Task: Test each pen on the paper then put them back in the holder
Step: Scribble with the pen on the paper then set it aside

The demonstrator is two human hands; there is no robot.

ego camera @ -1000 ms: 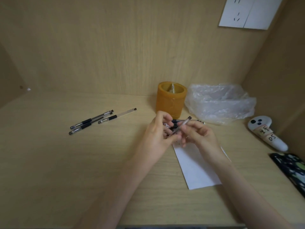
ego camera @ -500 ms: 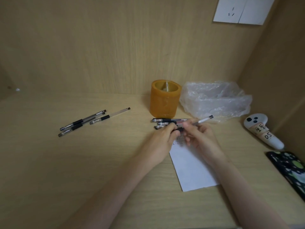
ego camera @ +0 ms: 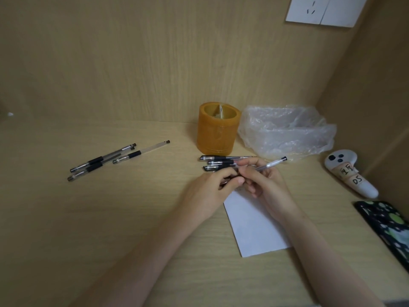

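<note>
My right hand (ego camera: 263, 185) grips a clear pen (ego camera: 271, 164) whose back end points up and right. My left hand (ego camera: 212, 191) pinches the pen's tip end or its cap; which one is hidden by the fingers. Both hands meet over the top edge of the white paper (ego camera: 254, 227). Three capped black pens (ego camera: 218, 162) lie just beyond the hands. An orange holder (ego camera: 218, 129) stands behind them. Three more pens (ego camera: 104, 161) lie at the left.
A crumpled clear plastic bag (ego camera: 287, 131) sits right of the holder. A white controller (ego camera: 349, 173) and a dark spotted case (ego camera: 385, 224) lie by the right wall. Wooden walls close in the back and right.
Both hands have dropped from above the desk down to the paper's top edge. The held pen has tilted flatter, its back end now pointing to the right.
</note>
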